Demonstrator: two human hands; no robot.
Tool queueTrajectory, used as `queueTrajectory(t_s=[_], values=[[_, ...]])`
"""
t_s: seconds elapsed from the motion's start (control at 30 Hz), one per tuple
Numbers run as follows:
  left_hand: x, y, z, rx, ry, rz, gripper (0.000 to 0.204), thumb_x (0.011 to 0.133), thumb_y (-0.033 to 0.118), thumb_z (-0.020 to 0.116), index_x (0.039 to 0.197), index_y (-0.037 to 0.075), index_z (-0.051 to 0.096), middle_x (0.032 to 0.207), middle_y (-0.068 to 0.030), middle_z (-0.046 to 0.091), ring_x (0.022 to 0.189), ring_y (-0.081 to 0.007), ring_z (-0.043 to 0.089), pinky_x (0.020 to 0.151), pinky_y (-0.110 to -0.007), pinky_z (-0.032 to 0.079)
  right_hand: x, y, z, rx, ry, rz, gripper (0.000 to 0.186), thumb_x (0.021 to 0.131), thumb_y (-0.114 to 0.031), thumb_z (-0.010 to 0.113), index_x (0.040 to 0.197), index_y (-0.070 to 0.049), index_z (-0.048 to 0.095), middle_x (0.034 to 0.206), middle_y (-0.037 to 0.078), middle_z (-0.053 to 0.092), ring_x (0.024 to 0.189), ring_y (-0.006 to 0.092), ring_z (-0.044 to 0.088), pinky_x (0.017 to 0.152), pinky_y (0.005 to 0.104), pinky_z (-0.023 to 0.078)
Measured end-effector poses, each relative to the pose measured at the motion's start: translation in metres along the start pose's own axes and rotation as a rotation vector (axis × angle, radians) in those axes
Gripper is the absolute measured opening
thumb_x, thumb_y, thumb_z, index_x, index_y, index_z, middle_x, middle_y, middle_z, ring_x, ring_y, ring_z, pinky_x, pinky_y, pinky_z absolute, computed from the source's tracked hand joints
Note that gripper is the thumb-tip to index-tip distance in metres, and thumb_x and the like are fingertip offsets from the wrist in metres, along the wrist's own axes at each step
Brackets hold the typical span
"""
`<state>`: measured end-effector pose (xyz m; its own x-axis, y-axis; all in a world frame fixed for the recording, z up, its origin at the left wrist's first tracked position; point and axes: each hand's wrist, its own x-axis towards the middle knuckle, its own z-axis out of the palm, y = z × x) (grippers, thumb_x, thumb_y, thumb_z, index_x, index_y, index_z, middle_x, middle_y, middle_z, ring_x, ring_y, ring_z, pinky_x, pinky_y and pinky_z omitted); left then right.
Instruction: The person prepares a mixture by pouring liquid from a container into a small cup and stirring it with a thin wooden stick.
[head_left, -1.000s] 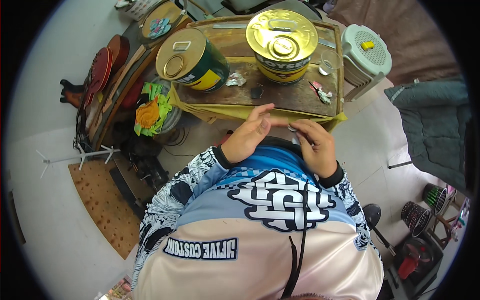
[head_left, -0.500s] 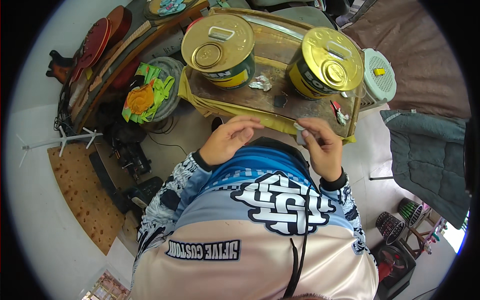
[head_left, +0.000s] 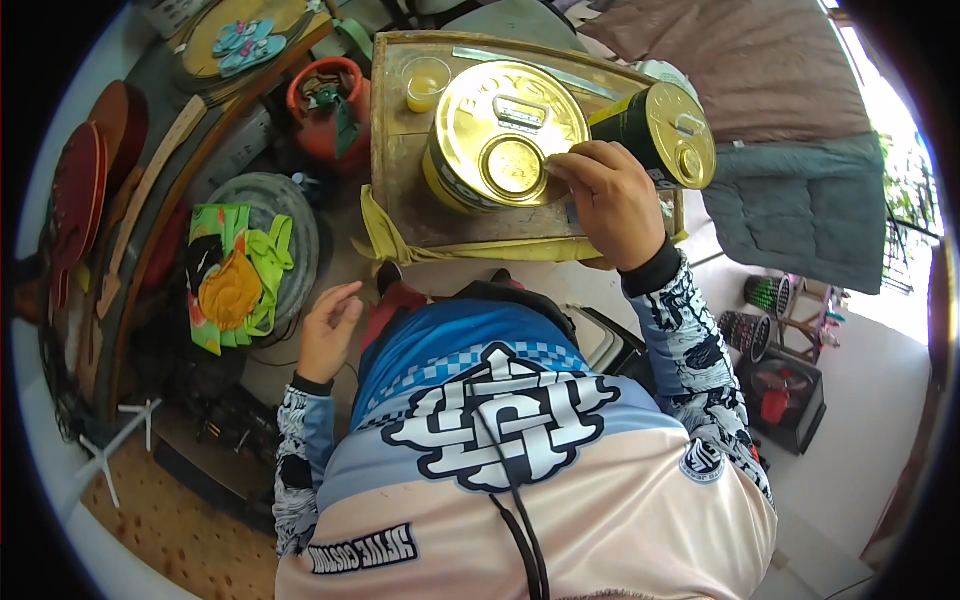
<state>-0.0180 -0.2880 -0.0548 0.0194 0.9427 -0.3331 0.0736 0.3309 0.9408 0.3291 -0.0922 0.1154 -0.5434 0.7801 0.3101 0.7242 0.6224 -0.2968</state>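
Observation:
My right hand (head_left: 612, 195) reaches over the wooden table and rests its closed fingertips on the gold lid of a large round can (head_left: 460, 100), beside the round cap (head_left: 514, 165). Whatever is between those fingers is hidden. A wire-like handle (head_left: 521, 113) lies on the far part of that lid. My left hand (head_left: 330, 328) hangs off the table's near side, fingers apart and holding nothing. Just right of my right hand, a second gold-lidded can (head_left: 680, 135) with a dark side stands on the table.
A clear cup of yellowish liquid (head_left: 426, 85) sits behind the first can. Yellow cloth (head_left: 400, 240) trims the table's near edge. To the left are a red container (head_left: 330, 110), a round grey tub (head_left: 305, 215) with bright green cloth, and guitar bodies (head_left: 85, 190).
My right hand has gone from in front of my body, where it pinched a small greyish piece, to the can's lid. The left hand has lowered to the left. The view has shifted.

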Motion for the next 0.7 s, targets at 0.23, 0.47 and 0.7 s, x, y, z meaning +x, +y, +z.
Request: queueTrajectory(t_s=[0.23, 0.47, 0.7], values=[[0.030, -0.016, -0.059, 0.015, -0.099, -0.041, 0.037, 0.102, 0.027, 0.067, 0.130, 0.002, 0.066, 0.127, -0.0060, 0.062, 0.112, -0.0136, 0.062, 0.098, -0.027, 0.047, -0.020, -0.028, 0.007, -0.190, -0.011, 0.033, 0.017, 0.078, 0.000, 0.066, 0.089, -0.011, 0.072, 0.090, 0.004, 0.068, 0.087, 0.0248, 0.063, 0.079, 0.0376, 0.052], [0.055, -0.016, -0.069, 0.009, -0.201, -0.035, 0.036, 0.103, 0.027, 0.065, 0.129, 0.002, 0.066, 0.125, -0.0066, 0.063, 0.110, -0.0132, 0.062, 0.096, -0.026, 0.047, 0.009, -0.005, 0.010, -0.268, 0.052, -0.015, 0.007, 0.083, -0.011, 0.070, 0.089, -0.009, 0.071, 0.086, 0.004, 0.065, 0.085, 0.0252, 0.062, 0.076, 0.0362, 0.053], [0.066, -0.016, -0.078, 0.019, -0.181, -0.076, 0.035, 0.104, 0.027, 0.064, 0.128, 0.002, 0.067, 0.119, -0.0051, 0.066, 0.104, -0.0120, 0.063, 0.093, -0.026, 0.048, -0.015, -0.036, 0.015, -0.374, -0.039, 0.098, 0.008, 0.086, -0.014, 0.068, 0.092, -0.008, 0.070, 0.090, 0.004, 0.065, 0.088, 0.0250, 0.062, 0.077, 0.0376, 0.051]])
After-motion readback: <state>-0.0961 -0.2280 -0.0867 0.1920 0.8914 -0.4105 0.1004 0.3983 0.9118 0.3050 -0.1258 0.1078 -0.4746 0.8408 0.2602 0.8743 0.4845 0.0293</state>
